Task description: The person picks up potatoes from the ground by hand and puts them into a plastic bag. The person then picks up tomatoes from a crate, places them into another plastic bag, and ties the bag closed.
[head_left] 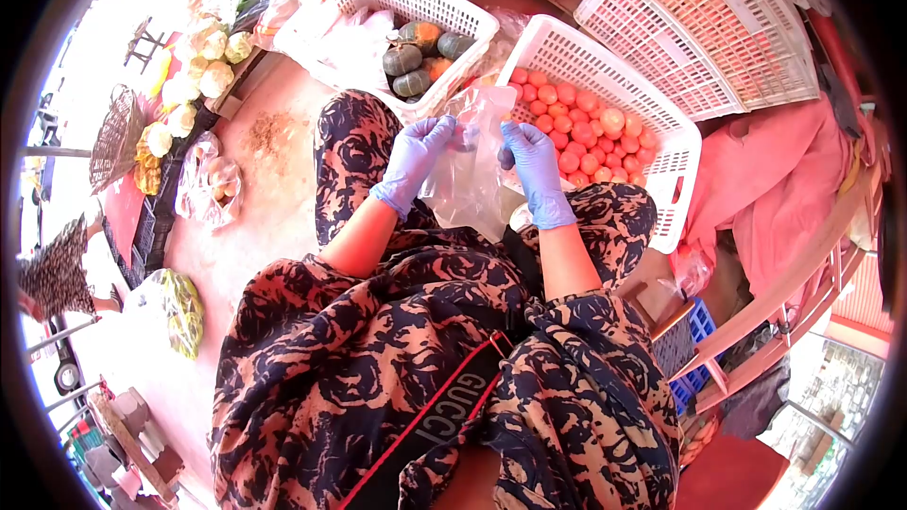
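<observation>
A clear plastic bag (470, 191) hangs between my two hands, above my lap. My left hand (416, 159), in a blue glove, pinches the bag's upper left edge. On the other side my right hand (537, 170), gloved the same way, has its fingers closed on the upper right edge. Just beyond the right hand stands a white crate (678, 187) holding many tomatoes (595, 132). Another white crate (460, 2), farther left, contains several green and orange pumpkins (403, 59) and some white plastic.
Stacked white crates (694, 33) rise at the back right. Cauliflowers (216, 79) and a wicker basket (117, 139) line the left side. Bagged produce (210, 181) and another filled bag (179, 314) lie on the floor. A curved wooden rail (803, 291) and blue crate (701, 326) stand right. A person (59, 269) is at far left.
</observation>
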The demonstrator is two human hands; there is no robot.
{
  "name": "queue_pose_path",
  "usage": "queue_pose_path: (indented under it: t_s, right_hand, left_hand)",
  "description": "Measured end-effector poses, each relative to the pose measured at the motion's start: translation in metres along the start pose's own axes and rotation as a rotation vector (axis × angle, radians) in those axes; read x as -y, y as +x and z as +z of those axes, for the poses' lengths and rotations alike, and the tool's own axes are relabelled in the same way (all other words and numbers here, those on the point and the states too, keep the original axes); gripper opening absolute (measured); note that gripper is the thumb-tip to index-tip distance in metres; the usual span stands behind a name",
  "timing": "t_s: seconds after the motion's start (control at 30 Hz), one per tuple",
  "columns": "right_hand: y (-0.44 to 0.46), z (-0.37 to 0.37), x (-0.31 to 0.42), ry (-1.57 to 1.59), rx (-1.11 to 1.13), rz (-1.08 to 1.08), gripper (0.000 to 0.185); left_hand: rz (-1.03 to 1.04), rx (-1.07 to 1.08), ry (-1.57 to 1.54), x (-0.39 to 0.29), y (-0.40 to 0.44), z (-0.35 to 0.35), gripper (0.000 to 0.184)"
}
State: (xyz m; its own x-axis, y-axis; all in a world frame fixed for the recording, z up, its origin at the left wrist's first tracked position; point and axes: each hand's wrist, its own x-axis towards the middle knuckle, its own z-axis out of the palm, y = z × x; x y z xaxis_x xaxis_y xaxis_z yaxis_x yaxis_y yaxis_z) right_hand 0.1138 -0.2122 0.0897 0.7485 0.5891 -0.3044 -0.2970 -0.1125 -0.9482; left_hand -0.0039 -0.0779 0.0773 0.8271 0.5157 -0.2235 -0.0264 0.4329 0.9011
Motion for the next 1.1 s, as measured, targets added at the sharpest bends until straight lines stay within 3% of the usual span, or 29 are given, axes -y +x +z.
queue_pose_path:
  t_s: [0.17, 0.37, 0.53, 0.6, 0.67, 0.73, 0.77, 0.83, 0.87, 0.9, 0.97, 1.03, 1.1]
  right_hand:
    - [-0.004, 0.012, 0.001, -0.121, 0.047, -0.212, 0.028]
    - [0.003, 0.026, -0.004, -0.168, 0.070, -0.312, 0.018]
    - [0.007, 0.000, -0.003, -0.083, -0.122, -0.258, 0.005]
    - [0.001, -0.005, 0.011, -0.054, -0.261, -0.293, 0.006]
    - [0.015, -0.017, 0.010, 0.588, -0.228, -0.034, 0.008]
    - [0.030, -0.041, 0.014, 1.097, -0.212, 0.206, 0.012]
    - [0.046, -0.077, -0.011, 1.196, 0.159, 0.124, 0.013]
    - [0.039, -0.100, 0.014, 0.800, -0.203, -0.037, 0.017]
    - [0.037, -0.105, 0.026, 0.745, -0.244, -0.064, 0.017]
    - [0.034, -0.109, 0.038, 0.689, -0.286, -0.090, 0.017]
    - [0.029, -0.104, 0.060, 0.506, -0.310, -0.195, 0.016]
    - [0.021, -0.087, 0.076, 0.244, -0.284, -0.355, 0.015]
    - [0.017, -0.072, 0.079, 0.000, -0.222, -0.417, 0.009]
  left_hand:
    - [0.015, 0.032, 0.112, -0.003, -0.002, 0.005, 0.031]
    - [0.141, -0.015, 0.378, 0.003, -0.007, 0.006, 0.029]
    - [0.247, -0.247, 0.304, 0.014, 0.007, -0.011, 0.026]
    - [0.281, -0.379, 0.596, 0.015, 0.014, -0.020, 0.024]
    - [0.390, -0.442, 1.048, 0.004, 0.008, -0.020, 0.021]
    - [0.522, -0.449, 1.239, 0.013, 0.015, -0.036, 0.020]
    - [0.543, -0.474, 1.315, 0.013, 0.018, -0.043, 0.019]
    - [0.523, -0.596, 1.318, 0.007, 0.023, -0.060, 0.017]
    - [0.484, -0.592, 1.243, 0.003, 0.024, -0.071, 0.018]
    - [0.523, -0.589, 1.391, 0.010, 0.033, -0.083, 0.021]
    - [0.465, -0.488, 1.484, 0.000, 0.028, -0.075, 0.021]
    - [0.461, -0.508, 1.379, -0.009, 0.026, -0.060, 0.024]
    - [0.578, -0.431, 1.213, -0.041, 0.011, -0.027, 0.044]
